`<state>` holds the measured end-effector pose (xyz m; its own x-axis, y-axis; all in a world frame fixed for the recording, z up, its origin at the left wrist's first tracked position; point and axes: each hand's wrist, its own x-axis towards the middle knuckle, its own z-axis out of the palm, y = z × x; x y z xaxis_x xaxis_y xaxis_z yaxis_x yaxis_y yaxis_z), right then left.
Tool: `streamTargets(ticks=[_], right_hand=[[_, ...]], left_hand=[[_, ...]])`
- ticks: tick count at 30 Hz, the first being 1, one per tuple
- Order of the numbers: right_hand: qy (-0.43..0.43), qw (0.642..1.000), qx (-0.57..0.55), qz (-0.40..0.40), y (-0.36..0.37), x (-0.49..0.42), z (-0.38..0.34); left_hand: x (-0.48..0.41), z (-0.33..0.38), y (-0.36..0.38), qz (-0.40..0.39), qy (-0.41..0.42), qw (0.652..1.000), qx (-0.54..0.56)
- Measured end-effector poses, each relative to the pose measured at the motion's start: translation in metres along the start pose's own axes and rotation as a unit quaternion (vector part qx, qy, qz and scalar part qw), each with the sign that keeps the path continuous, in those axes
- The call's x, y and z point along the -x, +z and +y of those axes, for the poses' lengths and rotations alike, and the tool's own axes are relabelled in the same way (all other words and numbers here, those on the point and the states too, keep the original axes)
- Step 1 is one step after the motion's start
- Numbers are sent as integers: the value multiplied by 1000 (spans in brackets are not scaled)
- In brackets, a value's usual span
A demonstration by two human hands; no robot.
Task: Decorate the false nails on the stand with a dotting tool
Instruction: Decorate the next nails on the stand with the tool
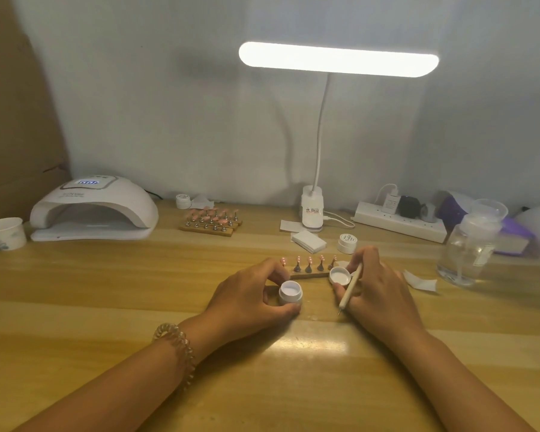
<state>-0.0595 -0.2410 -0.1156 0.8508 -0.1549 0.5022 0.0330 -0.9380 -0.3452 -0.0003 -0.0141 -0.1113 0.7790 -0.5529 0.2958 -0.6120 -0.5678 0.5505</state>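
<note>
A small wooden stand [309, 275] with several pink false nails on metal holders lies just beyond my hands. My left hand [247, 299] grips an open white gel jar [290, 292] that stands on the table. My right hand [378, 286] pinches the jar's white lid [339, 276], turned inside up, near the stand's right end. The same hand also holds a cream dotting tool [351, 285], its metal tip pointing down towards me.
A second nail stand [211, 220] sits further back, a white nail lamp [94, 210] at the left. Nearby are a paper cup [5, 233], white jars [347, 243] [183, 201], wipes [307, 241], the desk lamp's base [312, 213], a power strip [399, 221] and a glass jar [468, 254].
</note>
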Motion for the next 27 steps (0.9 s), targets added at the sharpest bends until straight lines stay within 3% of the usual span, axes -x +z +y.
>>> streamTargets(ticks=[9,18,27], right_hand=[[-129,990,59,8,6,14,-38],[-152,982,-113,-1,6,16,-37],[-127,974,-186,-27,6,14,-41]], left_hand=[[1,-1,1,9,33,998,44],[2,2,0,23,52,998,41],[3,4,0,40,26,994,98]])
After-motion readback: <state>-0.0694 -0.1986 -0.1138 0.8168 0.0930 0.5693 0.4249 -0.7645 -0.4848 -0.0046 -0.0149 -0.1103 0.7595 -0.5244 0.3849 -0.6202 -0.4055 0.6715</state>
